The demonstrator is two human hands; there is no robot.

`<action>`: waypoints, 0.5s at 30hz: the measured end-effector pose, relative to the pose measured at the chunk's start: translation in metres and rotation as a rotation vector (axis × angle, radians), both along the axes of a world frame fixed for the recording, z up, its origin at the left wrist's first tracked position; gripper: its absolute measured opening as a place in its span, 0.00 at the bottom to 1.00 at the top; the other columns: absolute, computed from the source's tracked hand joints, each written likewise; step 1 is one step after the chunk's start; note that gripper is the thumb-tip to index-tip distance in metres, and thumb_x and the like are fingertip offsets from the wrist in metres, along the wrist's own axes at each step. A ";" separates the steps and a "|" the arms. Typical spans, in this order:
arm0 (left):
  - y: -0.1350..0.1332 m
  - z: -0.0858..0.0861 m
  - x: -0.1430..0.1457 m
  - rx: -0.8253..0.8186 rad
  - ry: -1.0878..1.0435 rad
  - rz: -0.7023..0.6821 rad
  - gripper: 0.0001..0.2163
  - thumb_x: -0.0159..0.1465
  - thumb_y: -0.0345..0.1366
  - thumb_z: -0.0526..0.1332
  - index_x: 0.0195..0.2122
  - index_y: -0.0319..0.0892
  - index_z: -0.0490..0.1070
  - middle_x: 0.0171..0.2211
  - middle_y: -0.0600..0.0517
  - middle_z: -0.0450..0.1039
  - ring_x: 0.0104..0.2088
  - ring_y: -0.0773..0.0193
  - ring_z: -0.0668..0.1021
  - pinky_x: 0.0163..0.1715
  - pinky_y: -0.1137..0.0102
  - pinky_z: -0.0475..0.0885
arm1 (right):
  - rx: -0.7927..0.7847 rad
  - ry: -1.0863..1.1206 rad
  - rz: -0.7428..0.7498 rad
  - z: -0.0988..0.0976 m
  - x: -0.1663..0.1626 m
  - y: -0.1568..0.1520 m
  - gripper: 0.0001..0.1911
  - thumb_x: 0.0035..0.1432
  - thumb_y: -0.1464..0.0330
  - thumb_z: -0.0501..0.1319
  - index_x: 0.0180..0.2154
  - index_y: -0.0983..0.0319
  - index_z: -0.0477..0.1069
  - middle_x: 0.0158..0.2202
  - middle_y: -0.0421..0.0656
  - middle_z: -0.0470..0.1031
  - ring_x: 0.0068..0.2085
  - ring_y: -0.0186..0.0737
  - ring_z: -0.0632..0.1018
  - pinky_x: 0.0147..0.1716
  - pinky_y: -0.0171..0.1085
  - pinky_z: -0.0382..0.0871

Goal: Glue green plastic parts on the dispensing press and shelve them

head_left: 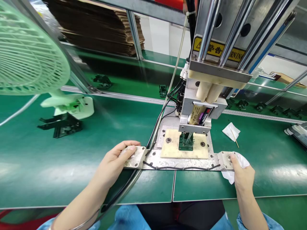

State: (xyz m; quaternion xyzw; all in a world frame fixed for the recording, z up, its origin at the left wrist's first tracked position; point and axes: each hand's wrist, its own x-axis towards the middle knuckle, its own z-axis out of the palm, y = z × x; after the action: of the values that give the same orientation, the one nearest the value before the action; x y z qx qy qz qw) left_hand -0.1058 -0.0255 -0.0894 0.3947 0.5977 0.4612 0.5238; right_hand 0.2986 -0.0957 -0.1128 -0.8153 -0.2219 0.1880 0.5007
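A small dark-green plastic part [185,145] sits in a cream rectangular plate [170,151], at the centre of the dial; just above it, at one o'clock, a labelled cream cartridge [195,116] is clamped in a silver metal press [219,76], its nozzle pointing down at the part, though I cannot tell whether they touch; the plate lies on a long, scuffed silver metal bar [187,163], which has a square metal block at each end.

Between eight and nine o'clock, the left hand [114,161] grips the left block [141,155], thumb over its round button; between three and four, the right hand [244,179] grips the right block [224,161], thumb on its button, a white tissue [229,177] caught beneath; its other fingers are mostly hidden.

Near three o'clock lies a folded white paper square [229,129] with a thin wooden stick [234,138]; well apart at nine, a black plastic bracket [66,126]; at ten, a pale-green plastic fan [31,54]; between ten and eleven, stacked brown cardboard [96,25].
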 end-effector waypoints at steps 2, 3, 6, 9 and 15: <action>0.000 0.001 0.001 0.003 -0.001 0.002 0.29 0.45 0.58 0.73 0.40 0.41 0.74 0.25 0.56 0.73 0.23 0.71 0.71 0.22 0.80 0.65 | -0.001 0.008 -0.006 0.001 -0.001 0.000 0.31 0.36 0.46 0.71 0.34 0.65 0.79 0.36 0.51 0.82 0.44 0.60 0.80 0.43 0.46 0.73; 0.000 0.002 0.002 0.004 -0.001 0.006 0.29 0.45 0.58 0.73 0.40 0.41 0.74 0.25 0.56 0.73 0.23 0.71 0.71 0.22 0.80 0.65 | 0.000 0.011 -0.008 0.001 -0.001 0.000 0.31 0.36 0.46 0.71 0.34 0.66 0.79 0.36 0.51 0.82 0.44 0.60 0.80 0.43 0.47 0.73; 0.000 0.005 0.004 -0.002 -0.004 0.026 0.30 0.42 0.58 0.74 0.38 0.41 0.74 0.24 0.56 0.73 0.22 0.71 0.70 0.22 0.79 0.65 | 0.011 0.014 -0.007 0.001 -0.001 -0.001 0.31 0.36 0.46 0.71 0.35 0.66 0.80 0.36 0.51 0.82 0.44 0.60 0.80 0.43 0.47 0.73; 0.000 0.006 0.005 -0.003 -0.006 0.032 0.30 0.41 0.58 0.74 0.38 0.41 0.74 0.25 0.56 0.73 0.22 0.71 0.71 0.22 0.79 0.66 | 0.023 0.011 0.000 -0.001 0.000 -0.001 0.32 0.36 0.47 0.71 0.35 0.66 0.80 0.37 0.51 0.82 0.44 0.60 0.80 0.44 0.47 0.73; -0.001 0.005 0.003 0.009 0.002 0.019 0.29 0.44 0.57 0.73 0.39 0.41 0.74 0.26 0.55 0.74 0.23 0.70 0.70 0.22 0.78 0.66 | 0.018 -0.007 -0.004 0.000 0.000 0.000 0.32 0.36 0.46 0.71 0.36 0.66 0.80 0.37 0.52 0.82 0.45 0.61 0.80 0.45 0.49 0.72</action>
State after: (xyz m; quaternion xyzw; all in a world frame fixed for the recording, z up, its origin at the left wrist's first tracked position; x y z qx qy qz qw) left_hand -0.1030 -0.0261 -0.0843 0.3919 0.5999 0.4682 0.5170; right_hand 0.2981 -0.0961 -0.1131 -0.8118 -0.2235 0.1822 0.5078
